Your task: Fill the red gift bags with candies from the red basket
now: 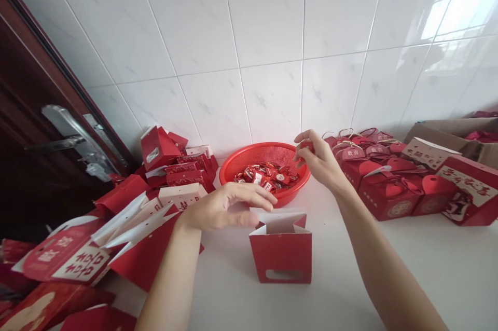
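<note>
A red paper gift box (282, 257) with an oval window stands upright on the table, its top unfolded and white inside. My left hand (233, 204) hovers at the box's upper left edge, fingers stretched out and holding nothing. Behind the box, a red plastic basket (286, 197) contains several small red-wrapped candies (268, 175). My right hand (317, 157) is raised over the basket's right rim with bent fingers. A bit of red between its thumb and fingers looks like a wrapped candy (306, 145), partly hidden.
Several red and cream boxes (134, 237) crowd the left side beside a dark door with a metal handle (73, 136). At right stand closed red boxes (397, 196) with cords and ribbons, near a cardboard carton (462, 134). A white tiled wall (268, 25) rises behind.
</note>
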`<move>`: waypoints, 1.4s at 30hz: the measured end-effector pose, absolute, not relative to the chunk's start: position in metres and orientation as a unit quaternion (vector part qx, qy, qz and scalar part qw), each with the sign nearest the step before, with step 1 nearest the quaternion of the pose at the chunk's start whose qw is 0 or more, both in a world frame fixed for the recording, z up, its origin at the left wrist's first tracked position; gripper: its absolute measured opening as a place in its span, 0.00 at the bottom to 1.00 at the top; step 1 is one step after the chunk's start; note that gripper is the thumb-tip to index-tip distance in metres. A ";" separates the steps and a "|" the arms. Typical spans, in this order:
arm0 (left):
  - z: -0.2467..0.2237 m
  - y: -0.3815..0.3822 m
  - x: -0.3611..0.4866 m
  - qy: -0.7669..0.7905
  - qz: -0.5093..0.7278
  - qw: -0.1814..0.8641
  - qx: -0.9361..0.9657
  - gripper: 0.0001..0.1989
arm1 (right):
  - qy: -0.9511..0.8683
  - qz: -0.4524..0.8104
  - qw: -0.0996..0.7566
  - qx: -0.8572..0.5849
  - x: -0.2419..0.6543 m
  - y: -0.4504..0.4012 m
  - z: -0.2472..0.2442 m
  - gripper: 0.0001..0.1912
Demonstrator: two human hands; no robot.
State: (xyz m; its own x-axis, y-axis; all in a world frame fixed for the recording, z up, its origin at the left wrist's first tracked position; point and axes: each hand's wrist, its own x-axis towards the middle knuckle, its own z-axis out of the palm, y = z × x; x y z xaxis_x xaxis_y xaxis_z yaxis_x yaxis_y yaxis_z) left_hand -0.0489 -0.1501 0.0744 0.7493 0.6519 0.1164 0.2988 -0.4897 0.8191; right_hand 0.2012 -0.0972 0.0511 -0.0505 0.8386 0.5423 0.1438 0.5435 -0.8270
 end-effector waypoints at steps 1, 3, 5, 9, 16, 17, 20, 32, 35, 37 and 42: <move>0.073 -0.145 -0.049 0.294 0.252 0.412 0.825 0.16 | -0.658 0.310 0.580 -0.366 0.201 -0.096 0.051 0.09; 0.068 -0.131 -0.048 0.335 0.323 0.383 0.798 0.17 | -0.659 0.320 0.580 -0.357 0.201 -0.096 0.053 0.09; 0.059 -0.111 -0.042 0.387 0.339 0.344 0.786 0.15 | -0.667 0.310 0.575 -0.358 0.202 -0.097 0.055 0.10; 0.035 -0.069 -0.022 0.438 0.251 0.302 0.808 0.13 | -0.686 0.274 0.564 -0.368 0.204 -0.099 0.056 0.11; 0.006 -0.032 -0.001 0.429 0.107 0.206 0.873 0.22 | -0.689 0.285 0.561 -0.361 0.204 -0.099 0.058 0.12; 0.002 -0.030 -0.001 0.437 0.116 0.205 0.868 0.22 | -0.689 0.286 0.559 -0.361 0.204 -0.099 0.059 0.12; -0.006 -0.027 -0.004 0.469 0.176 0.222 0.836 0.18 | -0.689 0.287 0.558 -0.362 0.206 -0.098 0.059 0.13; 0.010 -0.053 0.005 0.393 0.621 0.394 0.553 0.20 | -0.728 0.285 0.450 -0.432 0.197 -0.090 0.051 0.11; 0.024 -0.069 0.010 0.375 0.634 0.375 0.563 0.18 | -0.744 0.344 0.420 -0.390 0.191 -0.091 0.050 0.16; 0.033 -0.079 0.011 0.365 0.639 0.370 0.567 0.17 | -0.736 0.384 0.427 -0.358 0.189 -0.094 0.052 0.18; 0.050 -0.098 0.007 0.340 0.613 0.394 0.595 0.17 | -0.702 0.457 0.445 -0.316 0.188 -0.104 0.059 0.18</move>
